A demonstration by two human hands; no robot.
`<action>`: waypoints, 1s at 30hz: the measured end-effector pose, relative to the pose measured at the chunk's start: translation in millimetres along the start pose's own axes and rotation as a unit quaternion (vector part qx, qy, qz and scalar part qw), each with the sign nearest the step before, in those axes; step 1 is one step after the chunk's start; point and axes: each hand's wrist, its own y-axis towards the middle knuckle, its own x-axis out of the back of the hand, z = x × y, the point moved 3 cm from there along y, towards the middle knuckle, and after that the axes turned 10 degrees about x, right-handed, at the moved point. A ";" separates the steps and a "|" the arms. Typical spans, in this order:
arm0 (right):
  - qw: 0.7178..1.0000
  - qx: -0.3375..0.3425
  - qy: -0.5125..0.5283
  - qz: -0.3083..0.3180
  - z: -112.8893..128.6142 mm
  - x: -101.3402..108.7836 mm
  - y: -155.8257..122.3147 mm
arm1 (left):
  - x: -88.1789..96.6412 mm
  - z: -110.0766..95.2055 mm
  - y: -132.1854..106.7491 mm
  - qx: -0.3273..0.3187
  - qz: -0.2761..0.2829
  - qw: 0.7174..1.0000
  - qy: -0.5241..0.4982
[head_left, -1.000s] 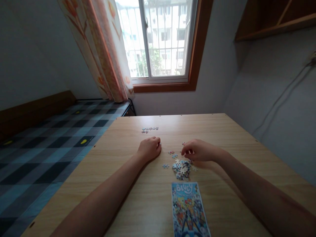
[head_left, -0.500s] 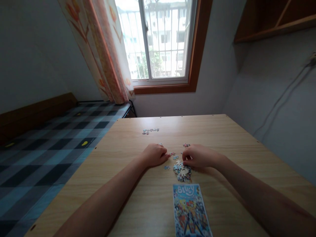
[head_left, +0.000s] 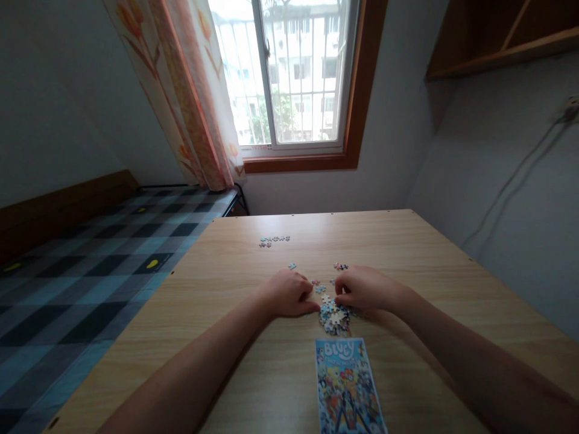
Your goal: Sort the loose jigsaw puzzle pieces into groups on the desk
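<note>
A heap of jigsaw puzzle pieces (head_left: 335,319) lies on the wooden table, some showing white backs and others coloured print. At its left edge is my left hand (head_left: 292,293), thumb stretched toward the heap and apart from the bent fingers, with nothing visible held. My right hand (head_left: 365,286) rests at the heap's upper right, fingers curled and thumb drawn in; whatever is between the fingertips is too small or hidden to make out. Between the hands lie a few loose pieces (head_left: 321,289). Beyond my left hand sits a single piece (head_left: 292,266).
Nearer me lies a printed "Bluey" picture sheet (head_left: 348,386). Pieces set out in rows (head_left: 275,240) lie toward the table's far side. More pieces (head_left: 341,266) are beyond my right hand. A checked bed (head_left: 113,259) stands left of the table (head_left: 217,241).
My left hand has come toward me and to the right, beside the heap, uncovering the piece behind it. My right hand has barely moved.
</note>
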 end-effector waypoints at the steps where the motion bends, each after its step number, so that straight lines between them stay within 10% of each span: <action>1: 1.000 -0.002 0.000 -0.001 1.2 -0.9 0.1 | -0.5 0.3 0.3 0.000 0.002 1.000 0.000; 30: 0.996 -0.074 -0.033 -0.049 -5.3 -5.1 4.8 | 0.1 0.9 -0.1 0.009 0.000 1.000 -0.007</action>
